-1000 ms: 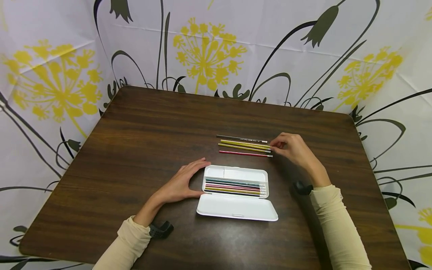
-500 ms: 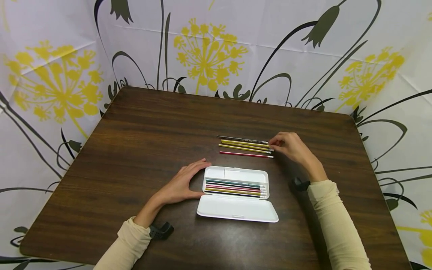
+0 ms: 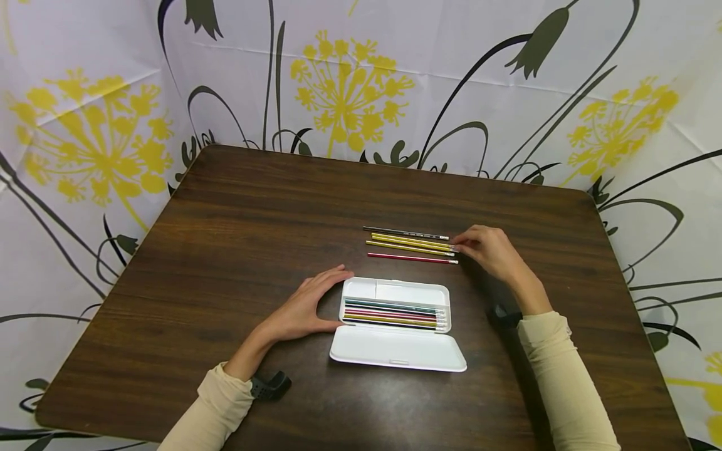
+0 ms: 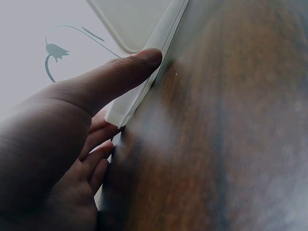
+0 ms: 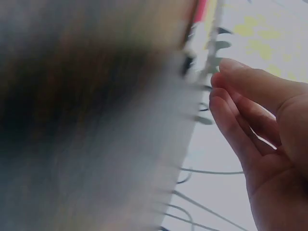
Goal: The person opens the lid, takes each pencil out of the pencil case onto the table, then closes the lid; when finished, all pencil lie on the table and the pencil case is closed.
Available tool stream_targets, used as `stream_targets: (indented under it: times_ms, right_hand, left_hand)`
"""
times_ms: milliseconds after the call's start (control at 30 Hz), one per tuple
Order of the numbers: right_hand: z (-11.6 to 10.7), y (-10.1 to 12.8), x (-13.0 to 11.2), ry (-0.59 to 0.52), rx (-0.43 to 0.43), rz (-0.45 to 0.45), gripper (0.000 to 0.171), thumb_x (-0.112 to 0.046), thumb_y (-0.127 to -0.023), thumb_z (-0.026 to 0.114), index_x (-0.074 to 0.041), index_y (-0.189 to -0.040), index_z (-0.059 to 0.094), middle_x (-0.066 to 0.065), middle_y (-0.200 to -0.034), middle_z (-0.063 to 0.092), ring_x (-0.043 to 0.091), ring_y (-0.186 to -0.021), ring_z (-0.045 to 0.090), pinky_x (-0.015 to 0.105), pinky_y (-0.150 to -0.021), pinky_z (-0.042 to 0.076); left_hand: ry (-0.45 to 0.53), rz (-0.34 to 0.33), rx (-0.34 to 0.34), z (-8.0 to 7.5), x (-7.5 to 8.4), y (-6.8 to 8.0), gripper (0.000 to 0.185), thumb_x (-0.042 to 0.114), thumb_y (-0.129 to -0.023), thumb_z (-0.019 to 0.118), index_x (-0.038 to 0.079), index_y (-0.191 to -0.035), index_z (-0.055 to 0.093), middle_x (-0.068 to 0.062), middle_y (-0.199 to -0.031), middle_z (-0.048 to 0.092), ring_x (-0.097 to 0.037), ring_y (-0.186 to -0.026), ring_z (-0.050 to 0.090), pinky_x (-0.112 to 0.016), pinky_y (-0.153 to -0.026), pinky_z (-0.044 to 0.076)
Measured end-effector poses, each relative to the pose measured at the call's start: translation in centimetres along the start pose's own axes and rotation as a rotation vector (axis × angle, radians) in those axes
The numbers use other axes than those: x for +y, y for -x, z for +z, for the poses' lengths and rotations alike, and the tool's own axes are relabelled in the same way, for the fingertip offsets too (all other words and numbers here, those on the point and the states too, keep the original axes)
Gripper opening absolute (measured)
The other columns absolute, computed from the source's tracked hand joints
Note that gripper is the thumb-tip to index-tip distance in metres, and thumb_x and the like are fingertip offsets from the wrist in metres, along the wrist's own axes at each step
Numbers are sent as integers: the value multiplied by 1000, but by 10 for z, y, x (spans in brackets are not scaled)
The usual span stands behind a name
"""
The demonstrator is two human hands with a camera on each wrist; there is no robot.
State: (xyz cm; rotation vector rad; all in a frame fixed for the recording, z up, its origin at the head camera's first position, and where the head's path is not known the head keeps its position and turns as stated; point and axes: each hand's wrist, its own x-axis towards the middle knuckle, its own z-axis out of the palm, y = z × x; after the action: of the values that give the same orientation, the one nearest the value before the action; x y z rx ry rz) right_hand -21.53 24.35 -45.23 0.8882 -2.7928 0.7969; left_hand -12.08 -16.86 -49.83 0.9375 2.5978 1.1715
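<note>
On the dark brown wooden table, the left hand lies at the left end of an open white plastic pencil case. Its fingers are nearly straight and spread along the case's short edge, thumb on the near side; in the left wrist view the thumb tip presses the case's rim, while the other fingers lie under or beside it, holding nothing.

The case sits near the middle of the table, its flat lid folded out toward the person. In its tray lies a row of coloured pencils, side by side and running left to right, filling the near half.

Beyond the case, apart from it, four loose pencils lie parallel on the table: a black pencil farthest away, then two yellow pencils close together, then a red pencil nearest the case.

The right hand rests at the right ends of these loose pencils, fingers gently curled, their tips at the ends of the yellow ones. Whether it pinches one or only touches cannot be told; the right wrist view is blurred.
</note>
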Motion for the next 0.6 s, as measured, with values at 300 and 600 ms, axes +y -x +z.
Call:
stream_targets:
  times_ms: [300, 600]
  right_hand:
    - [-9, 33, -41, 9, 33, -107, 15, -1, -81, 79, -6, -95, 76, 1, -92, 68, 13, -79, 63, 37, -66, 52]
    - [-11, 51, -65, -25, -25, -94, 18, -2, -80, 80, -9, -97, 77, -4, -94, 67, 9, -79, 61, 37, -63, 53]
  left_hand:
    - [-4, -16, -3, -3, 2, -3, 92, 46, -76, 83, 21, -151, 37, -5, -157, 30, -21, -146, 21, -61, -106, 19]
    - [-1, -35, -13, 1, 2, -1, 92, 47, -76, 83, 21, -151, 37, -5, -157, 30, -20, -146, 20, -60, -106, 19]
